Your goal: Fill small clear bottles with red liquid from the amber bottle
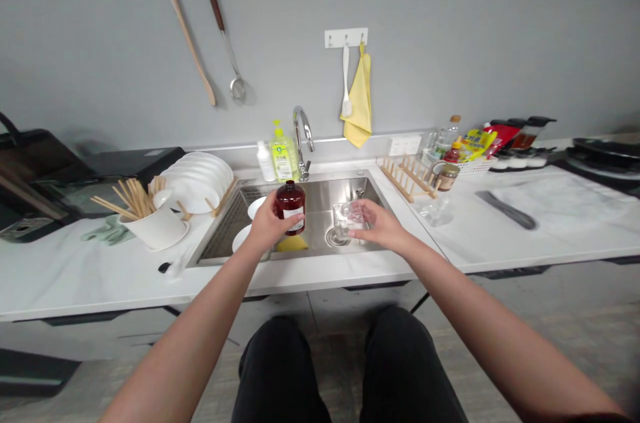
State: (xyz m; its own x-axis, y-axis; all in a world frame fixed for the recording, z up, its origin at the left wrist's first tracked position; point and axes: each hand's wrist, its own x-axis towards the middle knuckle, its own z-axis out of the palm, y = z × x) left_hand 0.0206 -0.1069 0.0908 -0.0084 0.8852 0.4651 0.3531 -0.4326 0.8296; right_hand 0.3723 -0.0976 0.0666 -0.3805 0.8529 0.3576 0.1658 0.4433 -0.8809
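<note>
Left hand [267, 226] grasps upright amber bottle [291, 206], right hand [381, 224] grips clear glass [346, 220] above steel sink [325, 193]; both grips firm, held apart.

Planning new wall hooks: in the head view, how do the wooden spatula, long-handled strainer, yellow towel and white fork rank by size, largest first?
1. Wooden spatula and long-handled strainer: about equally long, so I can't rank them.
2. Yellow towel: shorter but much wider.
3. White fork: smallest.
</note>
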